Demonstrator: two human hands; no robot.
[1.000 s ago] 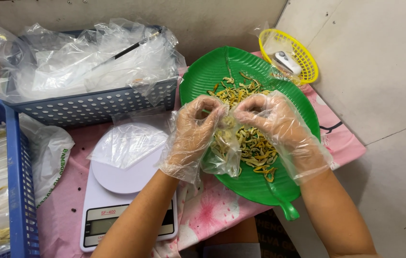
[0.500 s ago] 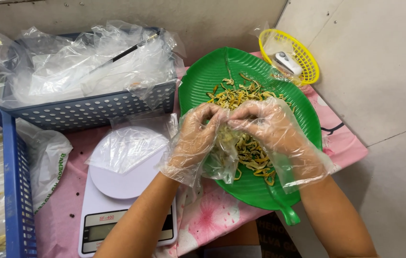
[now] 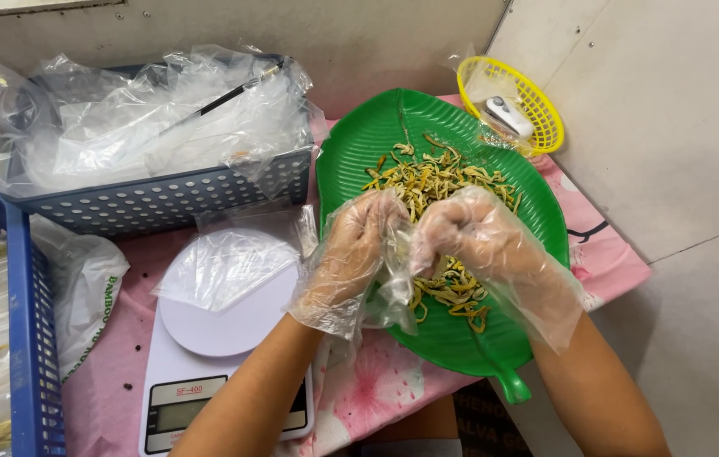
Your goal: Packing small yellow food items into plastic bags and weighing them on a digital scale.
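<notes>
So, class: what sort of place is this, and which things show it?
Likely a small home food-packing station: gloved hands over dried yellow strips on a green leaf-shaped tray, a digital kitchen scale, and a basket of clear plastic bags.

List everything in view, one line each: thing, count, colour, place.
Leaf-shaped tray: one, green, right of centre on the table.
Dried strips: a pile, yellow-brown, on the tray.
Small clear bag: one, between both hands.
Kitchen scale: one, white, left of the tray.
Plastic sheet: one, clear, on the scale.
Grey-blue basket: one, holding clear bags, back left.
Blue basket: one, far left.
Yellow basket: one, back right.
Tablecloth: one, pink.
Left hand: clear glove, gripping the bag.
Right hand: clear glove, at the bag.
</notes>
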